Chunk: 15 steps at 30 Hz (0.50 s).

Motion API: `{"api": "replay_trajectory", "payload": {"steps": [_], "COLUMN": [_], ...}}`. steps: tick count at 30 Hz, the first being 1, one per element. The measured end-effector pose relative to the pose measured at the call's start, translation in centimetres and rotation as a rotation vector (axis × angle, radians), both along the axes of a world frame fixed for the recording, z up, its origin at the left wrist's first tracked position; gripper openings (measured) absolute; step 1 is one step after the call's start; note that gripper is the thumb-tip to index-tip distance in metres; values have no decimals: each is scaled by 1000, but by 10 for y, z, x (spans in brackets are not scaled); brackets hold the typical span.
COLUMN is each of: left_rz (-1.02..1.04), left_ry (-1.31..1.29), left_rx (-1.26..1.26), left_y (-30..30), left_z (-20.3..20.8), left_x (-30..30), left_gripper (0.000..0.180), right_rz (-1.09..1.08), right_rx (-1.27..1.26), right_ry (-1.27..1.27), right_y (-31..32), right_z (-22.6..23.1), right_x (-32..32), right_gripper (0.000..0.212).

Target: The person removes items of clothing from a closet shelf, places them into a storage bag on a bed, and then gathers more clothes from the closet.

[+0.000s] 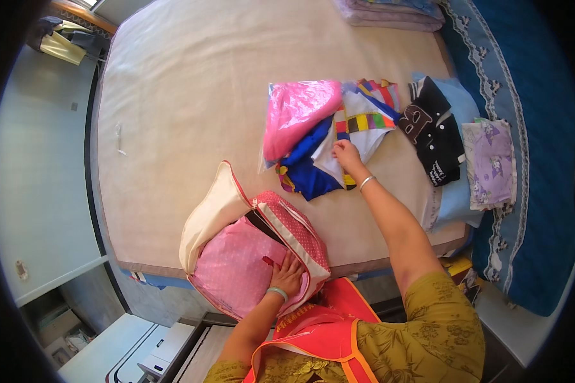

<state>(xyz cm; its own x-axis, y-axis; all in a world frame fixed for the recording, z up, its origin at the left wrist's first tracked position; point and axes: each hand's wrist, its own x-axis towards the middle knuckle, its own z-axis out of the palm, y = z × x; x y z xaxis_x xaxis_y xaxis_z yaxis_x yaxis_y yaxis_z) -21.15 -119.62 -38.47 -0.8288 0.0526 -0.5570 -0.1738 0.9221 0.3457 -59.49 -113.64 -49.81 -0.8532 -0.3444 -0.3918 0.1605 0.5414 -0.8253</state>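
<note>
My left hand [286, 278] lies flat with its fingers out on pink dotted cloth [233, 258] inside an unzipped bag. The bag [289, 226] is pink with white dots, and its cream-lined lid [212, 214] is folded back to the left. Farther off, my right hand [347, 157] is closed in a pinch on a blue and white garment [319, 182] with multicoloured patches, lying on the bed. Partly over that garment's left side lies a clear plastic packet with something bright pink in it [300, 118].
Right of the garment are a black jacket [436, 137] with white lettering, light blue cloth [457, 204] and a folded purple printed cloth [492, 163]. Folded bedding [390, 14] sits at the bed's far right. A small clear item [119, 140] lies on the bed's left side.
</note>
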Motion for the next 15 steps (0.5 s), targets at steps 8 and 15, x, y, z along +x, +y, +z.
{"api": "replay_trajectory", "payload": {"steps": [8, 15], "left_rz": [-23, -34], "left_ry": [16, -200], "left_rx": [2, 55], "left_y": [0, 0], "left_z": [-13, -3], "left_x": [8, -1], "left_gripper": [39, 42], "right_rz": [611, 1389], "right_rx": [-48, 424], "right_ry": [537, 942], "right_y": [-115, -185], "right_z": [78, 47], "right_x": [10, 11], "right_gripper": [24, 45]}}
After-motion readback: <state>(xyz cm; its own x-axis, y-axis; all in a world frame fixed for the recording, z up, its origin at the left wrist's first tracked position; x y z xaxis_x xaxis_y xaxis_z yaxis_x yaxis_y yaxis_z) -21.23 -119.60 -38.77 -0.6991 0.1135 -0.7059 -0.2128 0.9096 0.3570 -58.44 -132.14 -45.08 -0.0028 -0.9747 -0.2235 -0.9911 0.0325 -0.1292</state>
